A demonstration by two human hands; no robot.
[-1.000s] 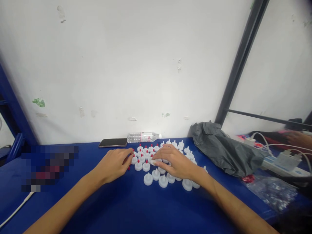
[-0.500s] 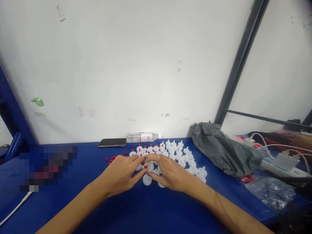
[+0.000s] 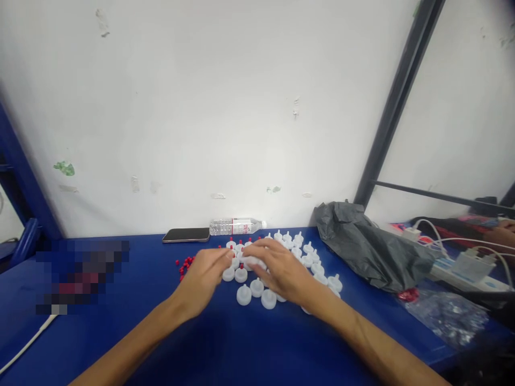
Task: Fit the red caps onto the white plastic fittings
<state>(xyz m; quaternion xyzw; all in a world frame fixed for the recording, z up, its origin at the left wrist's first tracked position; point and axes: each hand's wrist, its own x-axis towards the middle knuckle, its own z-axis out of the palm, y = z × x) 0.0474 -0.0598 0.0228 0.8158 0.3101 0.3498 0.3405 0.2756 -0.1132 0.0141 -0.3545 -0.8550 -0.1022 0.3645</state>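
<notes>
Many white nozzle caps, such as a bare one (image 3: 243, 295), stand on the blue table with spouts up. Several toward the back left, including a capped one (image 3: 241, 274), wear small red tips. My right hand (image 3: 284, 271) is over the group, its fingers curled round a tilted white nozzle cap (image 3: 254, 262). To its left, my left hand (image 3: 203, 281) has its fingers pressed together beside the red-tipped caps; whatever may be in its pinch is hidden. Loose red tips (image 3: 186, 264) lie scattered just beyond my left hand.
A phone (image 3: 186, 235) and a clear plastic bottle (image 3: 237, 226) lie along the wall. On the right are a grey plastic bag (image 3: 370, 246), a clear plastic bag (image 3: 448, 316) and a power strip (image 3: 475, 276) with cables. A white cable (image 3: 26, 346) crosses the left side.
My hands, whose fingertips met around a red tip, have moved apart. The left shifted slightly left; the right now carries a white nozzle cap over the group. More front caps show.
</notes>
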